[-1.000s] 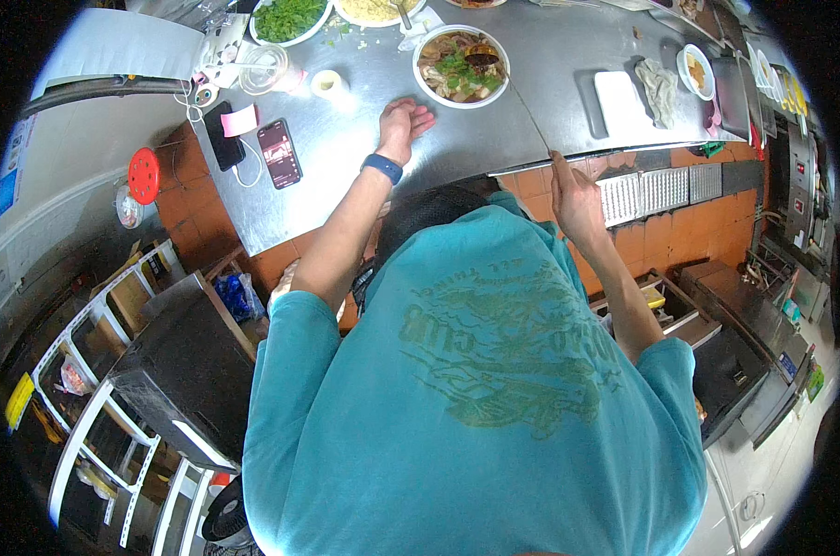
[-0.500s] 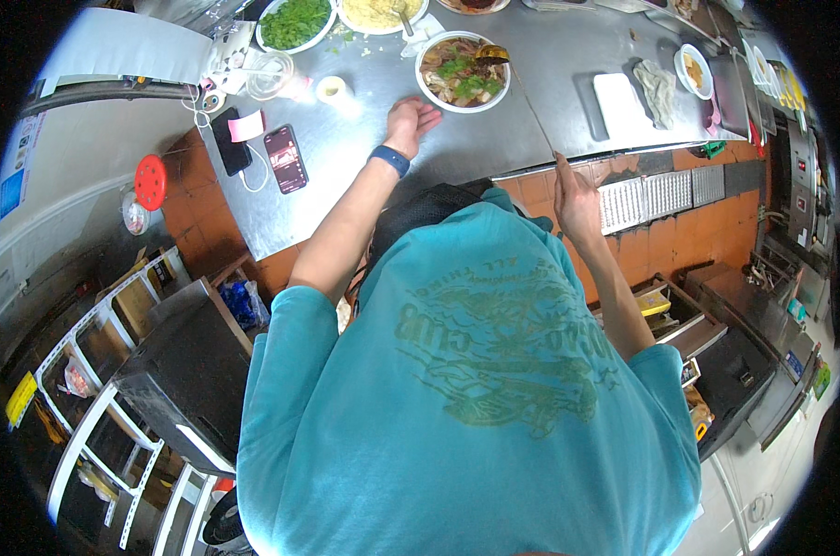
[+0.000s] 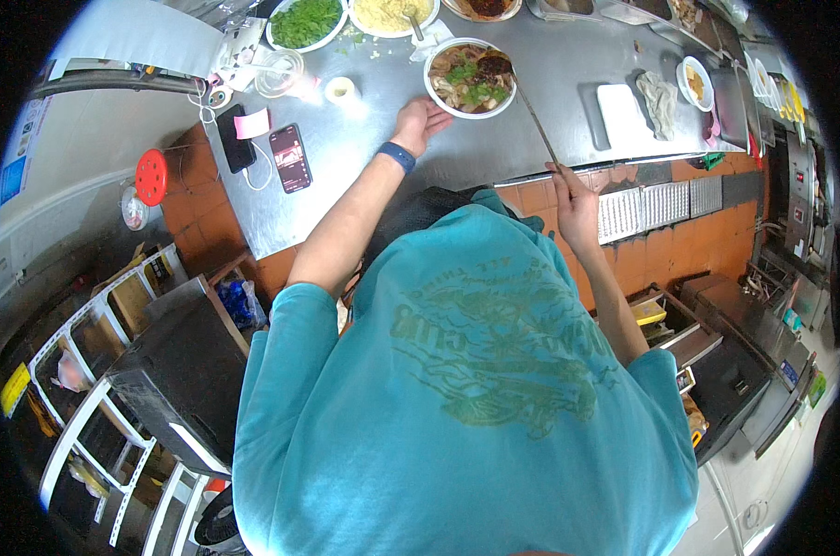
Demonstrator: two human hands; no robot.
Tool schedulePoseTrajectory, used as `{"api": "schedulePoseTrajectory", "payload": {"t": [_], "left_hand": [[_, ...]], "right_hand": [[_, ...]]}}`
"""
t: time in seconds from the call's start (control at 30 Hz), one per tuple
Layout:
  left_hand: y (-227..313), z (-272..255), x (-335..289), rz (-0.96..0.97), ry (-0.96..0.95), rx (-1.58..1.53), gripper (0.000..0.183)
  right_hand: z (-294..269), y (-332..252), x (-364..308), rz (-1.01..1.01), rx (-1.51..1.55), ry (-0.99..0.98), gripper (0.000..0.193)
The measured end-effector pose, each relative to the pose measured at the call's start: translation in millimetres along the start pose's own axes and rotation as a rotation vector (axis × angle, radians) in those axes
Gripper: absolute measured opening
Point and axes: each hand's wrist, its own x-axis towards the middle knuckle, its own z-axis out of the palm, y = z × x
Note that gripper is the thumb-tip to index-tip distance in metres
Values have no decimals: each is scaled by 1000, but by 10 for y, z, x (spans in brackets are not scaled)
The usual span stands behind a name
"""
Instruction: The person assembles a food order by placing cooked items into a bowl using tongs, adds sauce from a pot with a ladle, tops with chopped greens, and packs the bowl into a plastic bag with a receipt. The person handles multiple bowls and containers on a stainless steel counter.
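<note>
A white bowl (image 3: 470, 113) of food topped with chopped greens stands on the steel counter, far and a little right of middle. My left hand (image 3: 424, 124) is at its near left side, fingers stretched out and seemingly touching the wall. In my right hand (image 3: 574, 193), near the counter's front edge, is the long thin handle of a ladle (image 3: 537, 119). The ladle's head lies over the right part of the bowl. Dark sauce with bits in it shows there, and I cannot tell how much is still in the ladle.
Bowls of chopped greens (image 3: 301, 22), pale yellow bits (image 3: 383, 13) and dark red sauce (image 3: 482, 7) line the back. Two phones (image 3: 291, 157) and a paper roll (image 3: 341, 90) lie left. A white tray (image 3: 618, 115), a grey cloth (image 3: 659, 102) and a small bowl (image 3: 687, 80) are right.
My left fingers have come closer to the bowl's side. The ladle's head has dipped slightly over the food, and dark sauce shows where it looked yellowish. The whole view has shifted a little.
</note>
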Motion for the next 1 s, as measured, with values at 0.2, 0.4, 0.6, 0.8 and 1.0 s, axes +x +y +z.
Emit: {"api": "schedulePoseTrajectory", "payload": {"t": [0.2, 0.4, 0.6, 0.8, 1.0], "left_hand": [[39, -62, -52, -10, -63, 3, 46], [59, -69, -94, -24, -86, -27, 49], [-6, -66, -58, -7, -64, -44, 45], [-205, -99, 5, 55, -36, -152, 36], [-358, 35, 59, 105, 130, -227, 27]], "right_hand": [[-300, -270, 173, 613, 1366, -138, 31], [-473, -495, 622, 584, 1748, -232, 35], [-214, -639, 1587, 400, 1280, -179, 34], [376, -425, 2465, -1, -65, 63, 27], [256, -374, 2757, 276, 49, -191, 37]]}}
